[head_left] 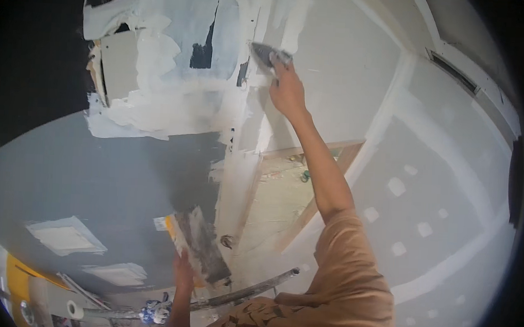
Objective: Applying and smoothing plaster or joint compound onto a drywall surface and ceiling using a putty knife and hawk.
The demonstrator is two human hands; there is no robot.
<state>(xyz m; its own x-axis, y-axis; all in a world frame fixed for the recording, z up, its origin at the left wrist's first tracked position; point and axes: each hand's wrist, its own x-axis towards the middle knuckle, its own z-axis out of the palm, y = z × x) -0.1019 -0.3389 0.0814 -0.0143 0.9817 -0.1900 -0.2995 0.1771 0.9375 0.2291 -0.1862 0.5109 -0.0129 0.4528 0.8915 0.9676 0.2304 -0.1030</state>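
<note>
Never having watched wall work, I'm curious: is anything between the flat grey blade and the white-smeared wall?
Nothing visible is. The flat grey blade in the right hand is at the white-smeared wall, though contact is hard to tell. The broad, grey-smeared plate in the left hand is well below.

Counting two bare hands [288,89], two flat grey blades [201,246], two white four-sided patches [67,236] sitting near grey wall's [112,185] lower edge.
</note>
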